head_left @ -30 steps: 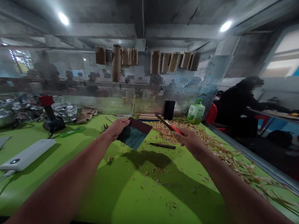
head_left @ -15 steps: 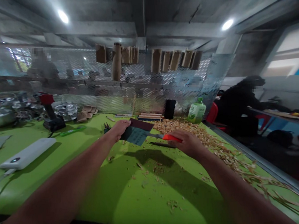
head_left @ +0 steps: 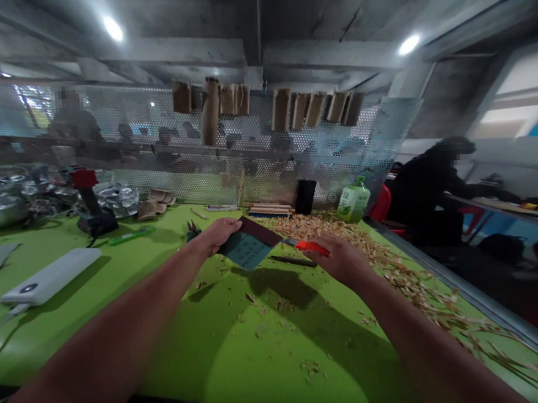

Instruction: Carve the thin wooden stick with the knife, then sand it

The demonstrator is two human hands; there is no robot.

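My left hand [head_left: 225, 231] is closed on the upper left edge of a sheet of sandpaper [head_left: 249, 252]. A dark brown face shows along the sheet's top, and a blue-grey side with printed marks shows below. The sheet is held tilted above the green table [head_left: 178, 355]. My right hand [head_left: 340, 255] is wrapped round the red handle of a utility knife [head_left: 312, 247]. Its blade points left toward the sheet's right corner; I cannot tell whether they touch. Under the knife, a dark slim tool [head_left: 294, 260] lies on the table.
Wood shavings [head_left: 326, 227] spread along the right side. Beyond stand a green bottle [head_left: 354, 200] and a dark phone-like slab [head_left: 306, 197]. At left are a cordless drill [head_left: 91, 201], a white power bank [head_left: 51, 277] and pliers [head_left: 192, 229]. A person [head_left: 433, 184] sits at right.
The sandpaper has shifted slightly right and down and turned a little. The knife blade, which overlapped the sheet's right edge, now sits farther right, by the corner.
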